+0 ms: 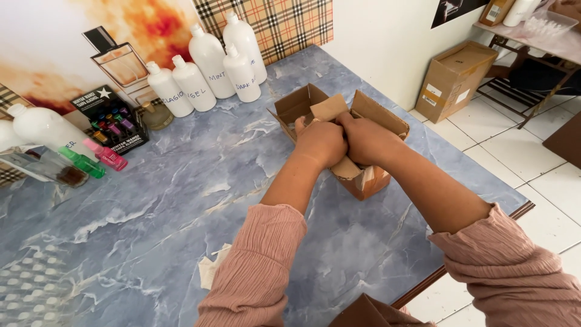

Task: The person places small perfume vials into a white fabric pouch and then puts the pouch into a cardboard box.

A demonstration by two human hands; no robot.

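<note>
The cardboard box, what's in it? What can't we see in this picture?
Head view:
- Inside of the small open cardboard box: hidden by the left hand and right hand.
- Fingertips: tucked inside the box.
- Bottle at the left edge: cut off.
- Shelf top right: cut off.

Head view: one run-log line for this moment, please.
left hand: inside small open brown cardboard box | right hand: inside it too | box: on blue marbled tabletop
</note>
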